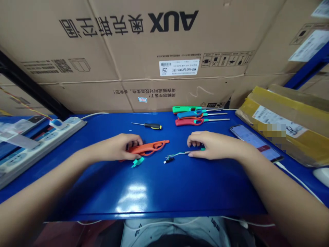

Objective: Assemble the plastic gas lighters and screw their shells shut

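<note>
My left hand point(123, 146) is closed round the rear end of an orange lighter casing point(151, 147), whose narrow tip points right. Just below its fingers lies a small green plastic part point(138, 162). Over on the right, my right hand point(203, 144) has its fingers curled, with thumb and fingers apart above a thin metal tube with a green piece point(203, 149). Thin wires point(177, 154) run left from it to a small black igniter part point(169, 160) on the blue table. The thumb is at the tube; whether it grips it is unclear.
A black-and-yellow screwdriver point(153, 126) lies behind the casing. Several lighters, one red point(190, 122), are stacked at the back. A phone point(257, 142) and a taped box point(277, 123) stand right. A power strip point(38, 147) is left; cardboard point(144, 51) walls the back.
</note>
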`<state>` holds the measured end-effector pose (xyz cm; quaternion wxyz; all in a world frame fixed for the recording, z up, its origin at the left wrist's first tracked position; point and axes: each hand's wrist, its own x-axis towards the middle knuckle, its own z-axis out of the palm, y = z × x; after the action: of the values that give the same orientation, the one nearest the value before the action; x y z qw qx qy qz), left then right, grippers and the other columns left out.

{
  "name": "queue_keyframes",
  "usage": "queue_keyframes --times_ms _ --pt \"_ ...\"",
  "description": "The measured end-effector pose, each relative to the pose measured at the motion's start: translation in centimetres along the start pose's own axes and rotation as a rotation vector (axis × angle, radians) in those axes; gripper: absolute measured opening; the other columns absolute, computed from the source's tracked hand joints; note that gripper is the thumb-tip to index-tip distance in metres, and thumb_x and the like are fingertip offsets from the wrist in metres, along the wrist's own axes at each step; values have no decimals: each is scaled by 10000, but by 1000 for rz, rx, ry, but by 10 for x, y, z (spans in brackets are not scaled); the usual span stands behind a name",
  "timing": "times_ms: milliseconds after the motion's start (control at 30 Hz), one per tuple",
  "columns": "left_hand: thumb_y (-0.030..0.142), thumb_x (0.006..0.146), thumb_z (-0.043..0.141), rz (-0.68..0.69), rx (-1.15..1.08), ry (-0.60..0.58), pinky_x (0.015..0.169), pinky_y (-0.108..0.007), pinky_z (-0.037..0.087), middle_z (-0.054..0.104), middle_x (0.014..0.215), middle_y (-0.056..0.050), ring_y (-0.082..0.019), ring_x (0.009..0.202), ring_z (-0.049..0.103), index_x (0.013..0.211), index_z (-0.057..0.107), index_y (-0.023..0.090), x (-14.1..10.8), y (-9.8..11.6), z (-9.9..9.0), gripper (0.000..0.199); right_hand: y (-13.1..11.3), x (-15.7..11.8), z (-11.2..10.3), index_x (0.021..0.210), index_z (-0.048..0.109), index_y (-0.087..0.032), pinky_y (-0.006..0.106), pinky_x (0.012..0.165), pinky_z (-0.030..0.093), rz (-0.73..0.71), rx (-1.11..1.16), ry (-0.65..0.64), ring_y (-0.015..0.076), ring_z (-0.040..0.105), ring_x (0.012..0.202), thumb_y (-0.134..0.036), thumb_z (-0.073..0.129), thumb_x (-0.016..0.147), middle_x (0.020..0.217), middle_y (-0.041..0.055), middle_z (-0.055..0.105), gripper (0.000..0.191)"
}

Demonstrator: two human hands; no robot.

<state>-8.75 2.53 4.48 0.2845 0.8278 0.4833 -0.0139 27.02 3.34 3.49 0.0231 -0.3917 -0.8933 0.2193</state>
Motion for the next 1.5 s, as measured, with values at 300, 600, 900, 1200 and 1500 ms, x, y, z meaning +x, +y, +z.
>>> queue_keyframes --times_ms 300,600,900,1200,1500 --pt "487 807 758 186 -186 225 711 -271 465 715 981 -17 -172 796 624 1123 658 229 45 48 57 420 -8 11 15 1144 637 -211 347 938 463 -179 1 182 234 587 1107 -357 645 917 1232 99 590 270" --pt "411 763 814 189 -368 291 622 -249 506 685 938 -1 -121 689 599 1274 586 229 45 42 69 589 -10 12 12 1012 709 -184 271 663 406 -125 24 72 162 610 765 -286 674 867 927 43 699 180" --pt "440 768 788 105 -330 393 607 -261 503 627 926 -7 -145 738 599 1114 519 220 36 39 66 491 2 27 31 1092 695 -170 353 861 477 -119 -85 252 222 616 987 -264 474 1006 1069 106 658 255" --pt "380 900 678 240 -103 357 671 -262 463 648 1000 -20 -141 740 572 1021 704 248 34 34 67 181 -11 19 21 837 629 -183 300 751 425 -158 -85 245 171 560 840 -338 564 977 900 45 603 219" --pt "448 969 578 236 -215 274 627 -240 460 727 899 -8 -144 738 637 1003 737 234 36 34 54 269 -34 10 19 875 621 -193 297 684 365 -259 -71 21 180 573 814 -568 664 885 866 23 652 378"
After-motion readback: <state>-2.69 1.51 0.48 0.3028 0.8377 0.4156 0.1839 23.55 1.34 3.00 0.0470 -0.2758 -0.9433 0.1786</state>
